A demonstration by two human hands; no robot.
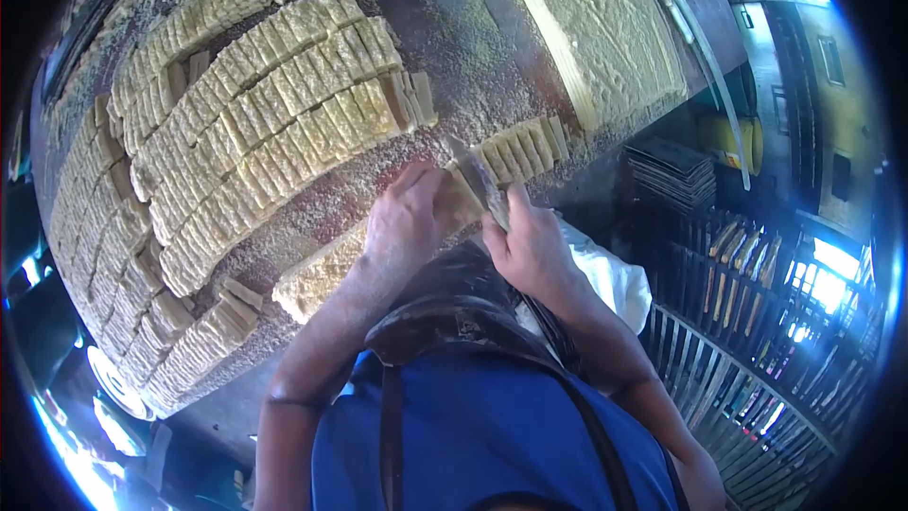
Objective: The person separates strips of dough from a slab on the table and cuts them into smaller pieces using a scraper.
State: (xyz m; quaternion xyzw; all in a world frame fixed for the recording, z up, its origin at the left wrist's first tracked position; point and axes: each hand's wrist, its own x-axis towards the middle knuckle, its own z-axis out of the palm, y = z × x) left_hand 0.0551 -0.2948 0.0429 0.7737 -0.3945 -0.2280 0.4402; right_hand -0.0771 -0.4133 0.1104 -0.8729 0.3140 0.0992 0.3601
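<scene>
Looks down fr. head height onto a dark reddish surface [463, 47] dusted w/ pale crumbs, w/ both hands at its near edge, in front of the body. Grips a knife [480, 185] in R hand [532, 241], fingers closed round the handle, blade slanting away & to the L. Sets that blade btwn the R end of a long, pale, coarse block [326, 270] and a short row of thin slices [520, 153] lined up close tog. to the R. Rests L hand [402, 218] on the block nr its R end, fingers bent over the top, close to the blade; can't tell whether clasping or only pressing. Places the block along the near edge of the surface, running diag. btwn body & slices, partly hidden by L hand & forearm. Includes, farther L, many long curved rows of similar slices [274, 128], packed side by side, w/ a few loose pcs [236, 301] nr the block's L end. Has, at upper R, a flat pale sheet [610, 28] w/ a straight pale strip [547, 28] along its L side. Also shows a blue top [473, 426] w/ dark straps, crumpled white material [610, 274] by R forearm, and, off to the R, a stack of flat panels [672, 173], a yellow container [745, 144] & slatted racks [738, 369].
</scene>
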